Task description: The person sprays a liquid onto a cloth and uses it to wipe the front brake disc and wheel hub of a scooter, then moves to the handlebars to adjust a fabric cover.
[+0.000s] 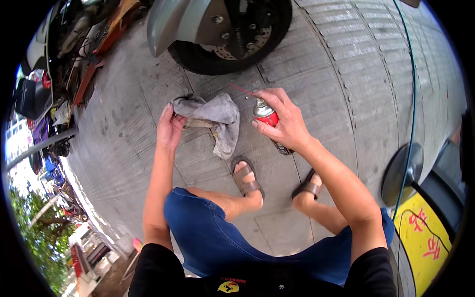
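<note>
My left hand [171, 126] pinches the left edge of a grey, dirt-stained rag [222, 116], which hangs down to the right over the pavement. Something yellowish shows under the rag's folds, too covered to name. To the right, my right hand [287, 121] is wrapped round a red and black spray can [267, 118] with a silver top. Its index finger lies on the nozzle. A thin red straw [241, 89] sticks out from the nozzle toward the upper left, pointing over the rag and apart from it.
Ahead stands a motor scooter's front wheel [232, 54] with a brake disc and silver fender [180, 24]. A green hose [413, 74] runs down the right side, past a round black base [403, 171] and a yellow sign [420, 237]. Parked vehicles and clutter [74, 54] line the left.
</note>
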Demonstrator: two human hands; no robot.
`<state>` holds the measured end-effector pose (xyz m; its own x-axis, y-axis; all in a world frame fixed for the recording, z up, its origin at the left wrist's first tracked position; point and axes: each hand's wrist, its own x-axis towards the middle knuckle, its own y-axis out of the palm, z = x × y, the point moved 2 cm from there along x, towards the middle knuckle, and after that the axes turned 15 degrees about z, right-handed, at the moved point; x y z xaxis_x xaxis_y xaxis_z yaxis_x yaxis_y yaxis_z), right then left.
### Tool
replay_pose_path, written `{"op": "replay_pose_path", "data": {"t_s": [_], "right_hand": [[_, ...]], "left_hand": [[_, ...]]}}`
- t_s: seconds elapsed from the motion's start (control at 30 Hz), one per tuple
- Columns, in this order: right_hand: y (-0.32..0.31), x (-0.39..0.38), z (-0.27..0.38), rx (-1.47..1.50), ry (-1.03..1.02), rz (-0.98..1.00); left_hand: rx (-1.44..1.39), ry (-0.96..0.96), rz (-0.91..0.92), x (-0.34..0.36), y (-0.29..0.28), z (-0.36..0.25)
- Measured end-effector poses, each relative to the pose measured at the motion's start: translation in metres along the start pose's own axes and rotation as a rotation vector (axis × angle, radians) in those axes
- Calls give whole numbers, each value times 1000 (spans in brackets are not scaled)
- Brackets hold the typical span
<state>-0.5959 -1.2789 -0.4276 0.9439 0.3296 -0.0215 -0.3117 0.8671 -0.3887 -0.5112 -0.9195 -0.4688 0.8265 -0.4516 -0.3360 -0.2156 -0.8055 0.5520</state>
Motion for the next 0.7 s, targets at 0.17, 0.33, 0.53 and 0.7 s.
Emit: {"op": "replay_pose_path", "data": {"t_s": [0.17,0.33,0.53,0.7], "right_hand": [[21,36,-24,-140,-329,-263],[28,33,10,-225,-215,-284],[21,39,23,-258,-236,-396],[34,38,18,-251,-199,-431]], "left_hand": [[87,269,137,42,-2,26],[20,354,156,58,24,31],[199,483,309,63,45,7],[-705,708,443,25,31,13]]}}
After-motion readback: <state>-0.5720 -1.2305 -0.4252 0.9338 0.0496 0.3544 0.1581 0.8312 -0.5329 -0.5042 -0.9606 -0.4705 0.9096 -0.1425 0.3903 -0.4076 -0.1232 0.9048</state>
